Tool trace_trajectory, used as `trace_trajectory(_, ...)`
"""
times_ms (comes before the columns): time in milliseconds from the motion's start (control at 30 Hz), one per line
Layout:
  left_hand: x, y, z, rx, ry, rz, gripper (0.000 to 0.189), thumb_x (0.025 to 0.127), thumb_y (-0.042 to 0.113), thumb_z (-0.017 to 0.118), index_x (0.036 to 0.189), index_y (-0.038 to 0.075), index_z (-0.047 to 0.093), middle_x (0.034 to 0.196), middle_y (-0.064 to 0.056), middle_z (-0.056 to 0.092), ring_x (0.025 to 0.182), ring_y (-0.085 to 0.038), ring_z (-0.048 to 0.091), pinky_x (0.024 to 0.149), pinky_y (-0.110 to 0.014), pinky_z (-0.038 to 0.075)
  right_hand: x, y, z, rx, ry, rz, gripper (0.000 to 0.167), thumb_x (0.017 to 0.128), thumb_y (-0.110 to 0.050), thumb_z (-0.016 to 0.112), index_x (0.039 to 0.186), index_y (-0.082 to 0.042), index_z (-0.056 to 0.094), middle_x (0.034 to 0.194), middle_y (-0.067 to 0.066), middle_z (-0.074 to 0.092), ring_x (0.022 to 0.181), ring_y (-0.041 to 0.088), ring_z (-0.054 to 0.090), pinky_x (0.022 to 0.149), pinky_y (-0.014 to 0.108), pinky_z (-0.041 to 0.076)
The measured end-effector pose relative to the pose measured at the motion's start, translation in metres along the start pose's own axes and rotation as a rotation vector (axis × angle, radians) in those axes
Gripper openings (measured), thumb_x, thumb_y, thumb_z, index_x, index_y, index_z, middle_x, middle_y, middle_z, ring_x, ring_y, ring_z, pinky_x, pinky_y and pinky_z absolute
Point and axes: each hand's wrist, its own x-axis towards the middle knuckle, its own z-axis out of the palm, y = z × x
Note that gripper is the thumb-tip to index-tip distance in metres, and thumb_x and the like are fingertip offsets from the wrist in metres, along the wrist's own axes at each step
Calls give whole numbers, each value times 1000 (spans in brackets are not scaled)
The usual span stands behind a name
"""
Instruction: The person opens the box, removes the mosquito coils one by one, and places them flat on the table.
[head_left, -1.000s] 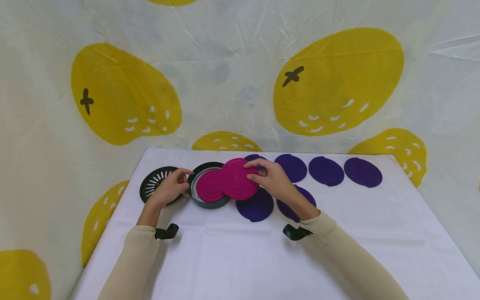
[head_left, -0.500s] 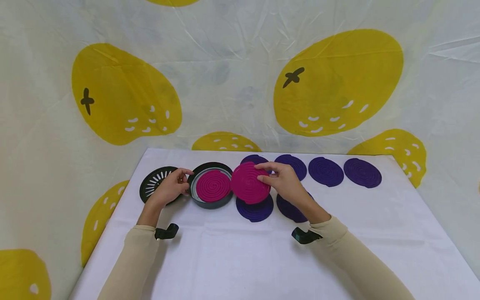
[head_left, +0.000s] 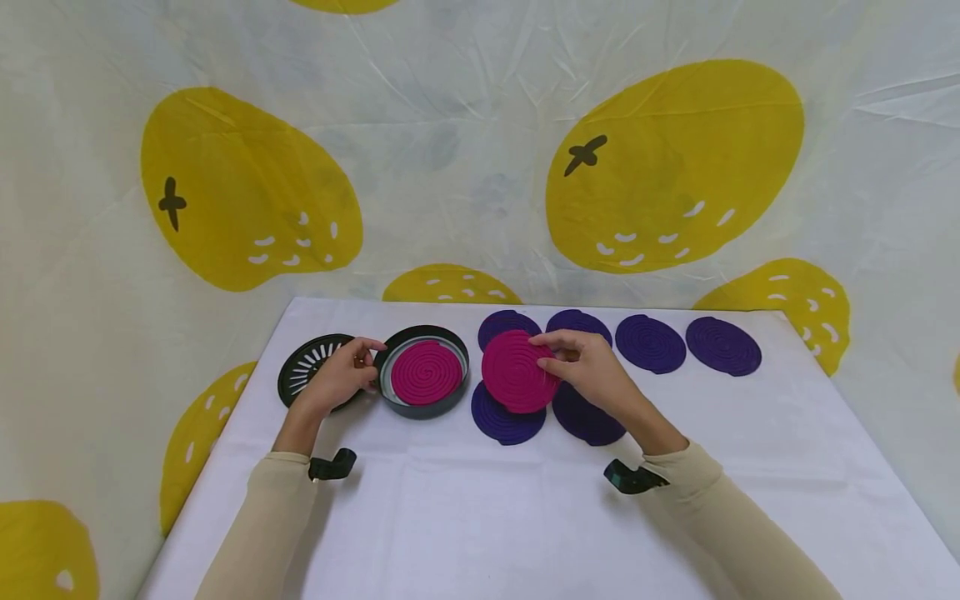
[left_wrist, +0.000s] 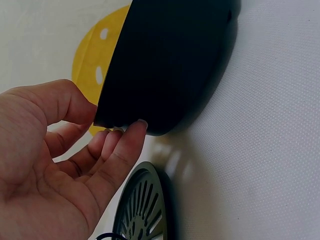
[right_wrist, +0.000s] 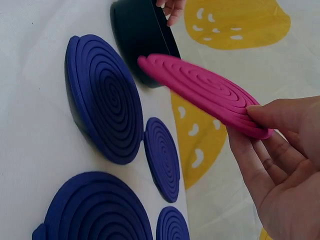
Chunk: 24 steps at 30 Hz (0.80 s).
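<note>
My right hand (head_left: 596, 375) pinches a pink mosquito coil (head_left: 516, 379) at its right edge, thumb on the face and fingers behind. That coil is held up, overlapping two purple mosquito coils (head_left: 510, 425) in the head view; the right wrist view shows it tilted and apart from them. A round dark tin (head_left: 423, 411) stands to its left, with another pink coil (head_left: 427, 372) lying inside. On the tin's left rim, my left hand (head_left: 341, 379) grips with thumb and fingertips, as the left wrist view shows of the tin wall (left_wrist: 170, 65).
A dark slotted lid (head_left: 292, 375) lies left of the tin, partly behind the left hand. More purple coils (head_left: 651, 343) lie in a back row and a nearer row to the right. A white cloth (head_left: 465, 517) covers the table, with a patterned curtain (head_left: 450, 167) behind.
My right hand has carried the pink coil to the right, from over the tin's edge to over the purple coils. My left hand has stayed at the tin's rim.
</note>
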Motion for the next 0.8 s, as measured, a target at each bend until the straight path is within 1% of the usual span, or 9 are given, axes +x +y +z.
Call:
trace_trajectory(167, 0, 1, 0, 4, 2, -3, 43, 95, -4, 54, 137, 3, 53, 98, -13, 47, 77, -26, 63, 78, -44, 59, -4, 6, -6, 49, -21, 2, 31, 90, -8, 76, 121, -13, 74, 106, 10, 73, 81, 18, 68, 69, 20, 58)
trace_trajectory(267, 0, 0, 0, 7, 3, -7, 43, 95, -3, 54, 137, 3, 53, 98, -13, 47, 77, -26, 63, 77, -42, 59, -6, 9, -10, 64, -23, -1, 32, 91, -7, 75, 122, -12, 74, 106, 12, 73, 82, 21, 69, 71, 22, 59)
trace_trajectory(400, 0, 0, 0, 8, 2, -14, 43, 95, -3, 54, 137, 4, 53, 99, -13, 47, 78, -25, 63, 76, -39, 59, -9, 14, -17, 72, -15, -1, 31, 90, -8, 76, 122, -11, 74, 113, 12, 72, 85, 23, 69, 73, 20, 58)
trace_trajectory(500, 0, 0, 1, 6, 2, -14, 43, 95, -3, 54, 137, 4, 53, 99, -13, 47, 79, -26, 62, 76, -39, 60, -10, 19, -23, 66, -11, 1, 31, 91, -9, 76, 122, -10, 73, 118, 13, 71, 87, 22, 69, 73, 18, 57)
trace_trajectory(667, 0, 0, 0, 1, 0, -15, 43, 95, -3, 54, 137, 4, 53, 99, -13, 46, 79, -26, 62, 77, -42, 60, -15, 25, -36, 29, -5, 25, 29, 92, -10, 74, 122, -12, 73, 117, 11, 70, 84, 18, 64, 69, 19, 55)
trace_trajectory(800, 0, 1, 0, 4, 2, -10, 43, 95, -3, 54, 137, 4, 53, 98, -13, 47, 78, -26, 63, 76, -42, 60, -20, 29, -45, 23, 3, 42, 30, 94, -10, 72, 123, -13, 72, 116, 10, 69, 84, 17, 63, 71, 21, 56)
